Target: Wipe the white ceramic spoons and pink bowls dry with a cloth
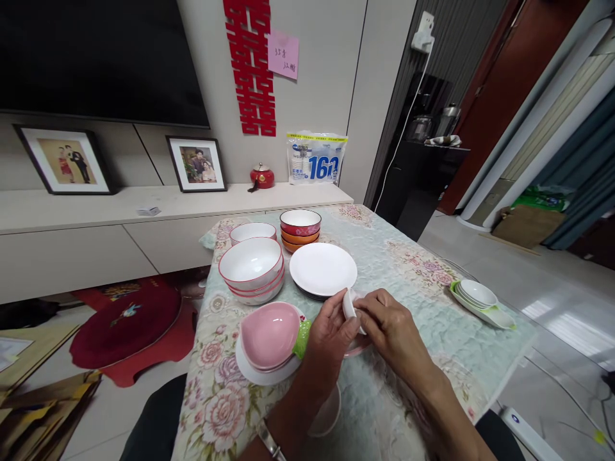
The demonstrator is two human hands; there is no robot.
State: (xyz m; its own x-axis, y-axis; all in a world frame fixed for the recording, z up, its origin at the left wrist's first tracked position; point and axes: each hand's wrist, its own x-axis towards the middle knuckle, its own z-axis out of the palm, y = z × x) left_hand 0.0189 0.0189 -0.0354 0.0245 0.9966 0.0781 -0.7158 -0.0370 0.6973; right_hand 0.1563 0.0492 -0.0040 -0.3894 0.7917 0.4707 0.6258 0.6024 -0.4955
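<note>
Above the near part of the table, my left hand (331,326) holds a small white dish (349,303) on its edge, thumb and fingers around it. The closed fingers of my right hand (391,323) press against its right side and hide part of it. Below both hands, the rim of a pinkish dish (358,347) peeks out. A pale round bowl (327,413) sits partly covered by my left forearm. Left of my hands, a pink leaf-tipped bowl (269,333) rests on a white plate (259,378). Just beyond them lies a stack of white plates (323,269).
White red-rimmed bowls (252,262) are stacked at the left, beside red and orange bowls (300,224). Small white dishes (478,292) sit on a green-edged tray (500,318) at the right table edge. A red stool (129,320) stands on the floor at left.
</note>
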